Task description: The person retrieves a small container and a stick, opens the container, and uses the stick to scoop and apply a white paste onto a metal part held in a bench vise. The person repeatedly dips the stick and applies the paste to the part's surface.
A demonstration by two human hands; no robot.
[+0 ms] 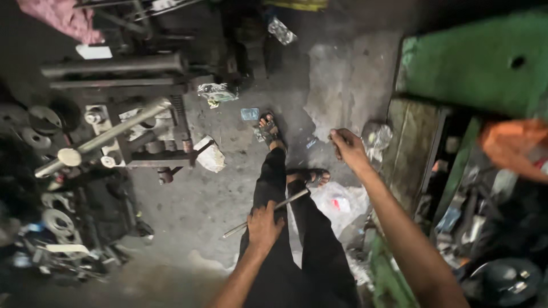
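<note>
1. Nearest to the camera, the left hand is seen at 6 o'clock, with its fingers closed around a thin metal rod.
2. This rod is held slanted across the black trousers, from 7 o'clock up toward 2 o'clock, just below the sandalled feet.
3. At about 1 o'clock the right hand is stretched out over the concrete floor; its fingers are curled loosely, and nothing can be seen in them.
4. A green metal machine is placed at 2 o'clock, and grey steel bars with round machine parts are lying at 10 o'clock.
</note>
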